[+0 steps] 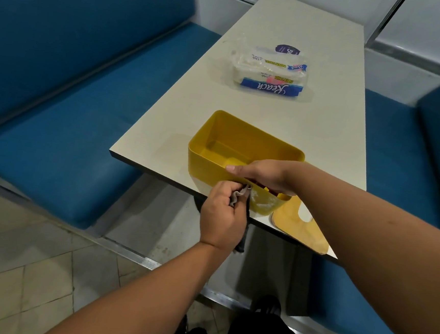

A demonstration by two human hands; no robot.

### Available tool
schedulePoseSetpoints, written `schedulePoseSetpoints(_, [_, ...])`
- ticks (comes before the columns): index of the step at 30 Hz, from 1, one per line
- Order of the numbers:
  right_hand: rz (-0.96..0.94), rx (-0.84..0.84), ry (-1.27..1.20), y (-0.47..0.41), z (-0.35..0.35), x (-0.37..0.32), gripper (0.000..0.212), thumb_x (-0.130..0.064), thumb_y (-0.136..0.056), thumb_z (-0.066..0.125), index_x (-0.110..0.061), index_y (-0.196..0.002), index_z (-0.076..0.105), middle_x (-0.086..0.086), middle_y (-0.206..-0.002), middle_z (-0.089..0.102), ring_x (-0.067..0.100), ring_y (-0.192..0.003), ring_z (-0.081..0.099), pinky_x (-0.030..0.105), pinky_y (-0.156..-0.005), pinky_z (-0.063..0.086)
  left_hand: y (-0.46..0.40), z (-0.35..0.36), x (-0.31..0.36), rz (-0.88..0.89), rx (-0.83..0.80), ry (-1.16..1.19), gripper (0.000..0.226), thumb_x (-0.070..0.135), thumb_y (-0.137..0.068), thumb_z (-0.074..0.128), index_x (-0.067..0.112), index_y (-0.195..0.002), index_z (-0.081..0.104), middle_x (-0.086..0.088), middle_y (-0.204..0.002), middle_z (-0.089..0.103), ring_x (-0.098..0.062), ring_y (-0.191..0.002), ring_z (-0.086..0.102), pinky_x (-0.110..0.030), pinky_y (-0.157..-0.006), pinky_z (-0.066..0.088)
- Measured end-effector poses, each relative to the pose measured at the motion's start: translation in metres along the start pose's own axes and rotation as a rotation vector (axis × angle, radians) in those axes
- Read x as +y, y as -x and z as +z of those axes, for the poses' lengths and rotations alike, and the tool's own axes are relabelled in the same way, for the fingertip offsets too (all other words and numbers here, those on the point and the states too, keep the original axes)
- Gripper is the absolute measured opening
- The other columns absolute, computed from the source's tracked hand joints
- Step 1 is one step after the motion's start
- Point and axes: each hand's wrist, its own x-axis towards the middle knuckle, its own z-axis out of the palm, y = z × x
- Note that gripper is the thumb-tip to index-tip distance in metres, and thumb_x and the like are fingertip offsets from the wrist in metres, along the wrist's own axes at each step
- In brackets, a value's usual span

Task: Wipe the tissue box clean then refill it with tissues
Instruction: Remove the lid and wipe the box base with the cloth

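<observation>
An open yellow tissue box (231, 141) stands at the near edge of the cream table (310, 126), empty inside. My right hand (260, 174) grips its near rim, thumb inside and fingers over the front wall. My left hand (222, 215) holds a grey cloth (240, 195) bunched against the box's front wall, where a whitish smear shows; a dark end of the cloth hangs below the table edge. A wooden lid (298, 227) with a slot lies flat on the table just right of the box. A plastic pack of paper towels (269, 72) lies farther back.
Blue padded benches (84, 128) run along both sides of the narrow table. A small purple round item (287, 49) lies behind the pack. White wall panels close off the far end. Tiled floor is below at left.
</observation>
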Motion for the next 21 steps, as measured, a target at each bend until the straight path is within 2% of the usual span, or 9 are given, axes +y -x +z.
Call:
schedulePoseSetpoints(3, [-0.018,-0.004,-0.006,0.003,0.004,-0.003,0.102,-0.089,-0.062,0.046,-0.02,-0.137,0.049,0.009,-0.148,0.042,0.031,-0.134,0.039,0.054,-0.111,0.027,0.006,0.006,0.005,0.046,-0.06,-0.044,0.006,0.017,-0.091,0.062,0.013,-0.095,0.065,0.002,-0.092,0.062,-0.01,-0.084,0.054,-0.021,-0.072,0.044])
schedulePoseSetpoints(8, [-0.035,0.003,-0.013,0.003,0.004,-0.001,0.092,-0.08,-0.076,0.042,-0.021,-0.146,0.037,0.005,-0.158,0.024,0.029,-0.143,0.024,0.049,-0.114,0.021,-0.003,-0.003,-0.004,-0.055,0.1,-0.047,0.003,0.016,-0.09,0.063,0.014,-0.093,0.064,0.002,-0.089,0.061,-0.014,-0.081,0.055,-0.027,-0.07,0.045])
schedulePoseSetpoints(12, [-0.019,0.004,-0.016,0.004,0.004,-0.003,0.114,-0.095,-0.048,0.05,-0.019,-0.132,0.054,0.011,-0.143,0.048,0.032,-0.129,0.045,0.054,-0.109,0.032,0.003,0.005,0.011,0.058,-0.04,-0.041,0.005,0.019,-0.091,0.062,0.015,-0.091,0.063,0.003,-0.088,0.06,-0.011,-0.081,0.054,-0.028,-0.069,0.047])
schedulePoseSetpoints(14, [-0.005,-0.003,-0.011,0.004,0.003,-0.003,0.123,-0.097,-0.04,0.05,-0.021,-0.137,0.049,0.008,-0.146,0.044,0.032,-0.133,0.042,0.054,-0.11,0.03,0.0,0.003,0.005,0.016,-0.012,-0.054,0.005,0.021,-0.091,0.061,0.016,-0.091,0.063,0.003,-0.088,0.06,-0.012,-0.081,0.054,-0.032,-0.07,0.049])
schedulePoseSetpoints(15, [0.002,-0.006,-0.012,0.006,0.004,-0.004,0.122,-0.096,-0.044,0.05,-0.023,-0.142,0.043,0.006,-0.151,0.039,0.031,-0.136,0.037,0.054,-0.111,0.027,-0.001,-0.001,-0.002,-0.03,0.014,-0.067,0.006,0.022,-0.092,0.061,0.017,-0.091,0.062,0.003,-0.088,0.06,-0.014,-0.081,0.055,-0.035,-0.07,0.05])
schedulePoseSetpoints(18, [0.005,0.008,-0.017,0.003,0.003,-0.001,0.101,-0.082,-0.071,0.046,-0.023,-0.15,0.026,0.006,-0.157,0.026,0.031,-0.142,0.026,0.05,-0.112,0.024,-0.003,-0.016,-0.019,-0.107,0.086,-0.088,0.007,0.024,-0.093,0.06,0.017,-0.092,0.062,0.003,-0.089,0.06,-0.013,-0.08,0.055,-0.039,-0.07,0.051])
schedulePoseSetpoints(21, [0.009,0.013,0.006,0.004,0.004,0.0,0.103,-0.085,-0.067,0.046,-0.023,-0.149,0.03,0.006,-0.155,0.029,0.032,-0.141,0.029,0.053,-0.112,0.025,0.004,-0.014,-0.012,0.036,0.004,-0.065,0.008,0.024,-0.091,0.06,0.016,-0.09,0.063,0.006,-0.088,0.06,-0.009,-0.079,0.054,-0.026,-0.068,0.048])
